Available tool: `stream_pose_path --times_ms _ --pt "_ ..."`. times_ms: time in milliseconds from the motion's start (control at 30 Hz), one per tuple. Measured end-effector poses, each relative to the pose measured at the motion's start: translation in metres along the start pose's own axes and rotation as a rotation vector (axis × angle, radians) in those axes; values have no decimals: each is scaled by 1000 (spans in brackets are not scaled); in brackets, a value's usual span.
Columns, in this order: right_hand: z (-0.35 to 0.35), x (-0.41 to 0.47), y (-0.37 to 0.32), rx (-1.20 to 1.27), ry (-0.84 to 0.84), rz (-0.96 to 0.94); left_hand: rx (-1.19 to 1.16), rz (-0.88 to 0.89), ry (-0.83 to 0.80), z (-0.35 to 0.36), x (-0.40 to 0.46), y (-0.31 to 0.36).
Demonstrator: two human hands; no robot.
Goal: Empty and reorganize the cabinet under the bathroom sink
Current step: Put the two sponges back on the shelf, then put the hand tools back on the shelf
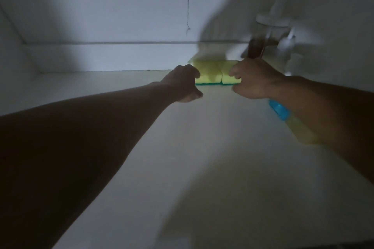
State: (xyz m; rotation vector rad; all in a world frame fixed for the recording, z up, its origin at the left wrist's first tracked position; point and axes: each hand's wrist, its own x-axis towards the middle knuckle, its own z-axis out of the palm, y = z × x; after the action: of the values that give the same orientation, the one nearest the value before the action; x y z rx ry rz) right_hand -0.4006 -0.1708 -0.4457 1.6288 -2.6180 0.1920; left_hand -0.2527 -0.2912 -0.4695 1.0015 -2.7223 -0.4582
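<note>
Cabinet floor (pixel 202 147) dim and pale, two yellow sponges (pixel 208 73) side by side near its back wall, left grip (pixel 185 85) curled at one end, right grip (pixel 253 81) pinching the other, pump bottles (pixel 269 32) blurred behind

Home cabinet: sponges (pixel 214 75), pump bottles (pixel 269 32)

Dim, bluish-grey pic w/ low contrast. Light falls from upper left onto the cabinet back wall (pixel 105 16) & floor (pixel 202 147). Both forearms are near-black silhouettes. Soft shadows on the right. Pump bottles (pixel 271 32) smeared by motion blur. Wide-angle bend at edges.
</note>
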Motion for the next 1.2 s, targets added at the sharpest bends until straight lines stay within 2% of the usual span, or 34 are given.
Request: stream_pose_path --times_ms 267,433,700,1033,1200 --pt "-50 -73 -64 -10 -161 -64 71 30 -200 -62 -91 -12" --pt "-38 -90 -109 71 -236 -118 127 40 -238 -77 -142 -28" --pt "-14 -147 -177 186 -287 -287 157 -109 -256 -85 -249 -50" --pt "6 -233 -270 262 -297 -602 213 -331 -472 -77 -390 -92" --pt "50 -265 -304 181 -454 -720 248 -458 -573 -43 -446 -140"
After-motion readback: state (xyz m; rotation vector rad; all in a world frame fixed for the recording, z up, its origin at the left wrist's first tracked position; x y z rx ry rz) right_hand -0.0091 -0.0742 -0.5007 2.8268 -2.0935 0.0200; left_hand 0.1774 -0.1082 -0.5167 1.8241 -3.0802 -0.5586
